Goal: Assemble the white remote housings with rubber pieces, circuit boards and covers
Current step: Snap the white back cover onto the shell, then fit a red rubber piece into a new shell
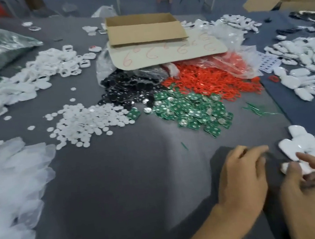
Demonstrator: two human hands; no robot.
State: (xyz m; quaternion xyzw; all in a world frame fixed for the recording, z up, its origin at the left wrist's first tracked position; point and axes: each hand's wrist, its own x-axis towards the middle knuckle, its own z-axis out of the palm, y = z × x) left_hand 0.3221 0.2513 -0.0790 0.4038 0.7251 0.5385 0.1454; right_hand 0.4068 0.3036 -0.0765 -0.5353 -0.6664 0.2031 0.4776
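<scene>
Grey cloth table, parts lying in loose heaps.

Hands: both low, at 5 o'clock.
- Right hand: thumb and curled fingers pinch a white housing, with the forefinger stretched out above it.
- Left hand: just beside the right, fingers curled inward. It is blurred, so I cannot tell whether it holds anything.

Near the hands: a small cluster of white shells at 4 o'clock, just beyond the held housing. Whether these are closed units or bare halves is not readable.

Supply heaps:
- Green circuit boards, just right of centre.
- Red rubber pieces behind the boards at 1 o'clock, spilling from a clear bag.
- Black pieces at 12 o'clock, touching the boards' far edge.
- White discs at 9 o'clock.
- White frames at 10 o'clock.
- A wider spread of white covers at 2 to 3 o'clock.
- Cardboard box at 12 o'clock, set on a card sheet over the bags.
- Clear plastic bags at 8 o'clock.

Progress, as a judgement: one unit is in hand, and its stage is not readable through the blur. Only a handful of shells sit by the hands, while the board, rubber and disc heaps look barely dented. The bulk of the assembly looks left to do.
</scene>
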